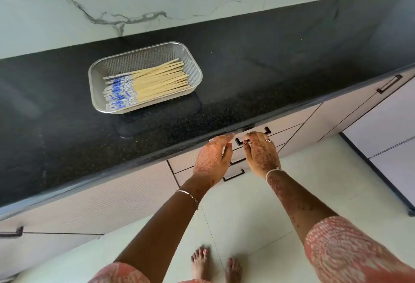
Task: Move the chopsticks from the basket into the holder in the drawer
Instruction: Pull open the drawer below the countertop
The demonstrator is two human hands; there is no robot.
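Chopsticks (155, 80) lie untouched in the steel mesh basket (125, 62) on the black countertop (247, 69), since the top drawer (286, 126) is closed. The right hand (262, 152) curls its fingers over the drawer handle (239, 142). The left hand (213, 159) hovers beside it, fingers straight, holding nothing.

The right sleeve (350, 251), at 4 o'clock in the view, and the left sleeve (121, 273), at 7 o'clock, are salmon-pink cloth with a pale mottled print. Henna patterns of dots and floral curls cover the backs of the left grip (212, 159) and the right grip (262, 154) and run up the right forearm. Each grip wears a silver finger ring. A thin silver bracelet (188, 197) circles the left wrist, a pale band (272, 171) the right. The bare feet (199, 264) at 6 o'clock have dark red toenail polish.
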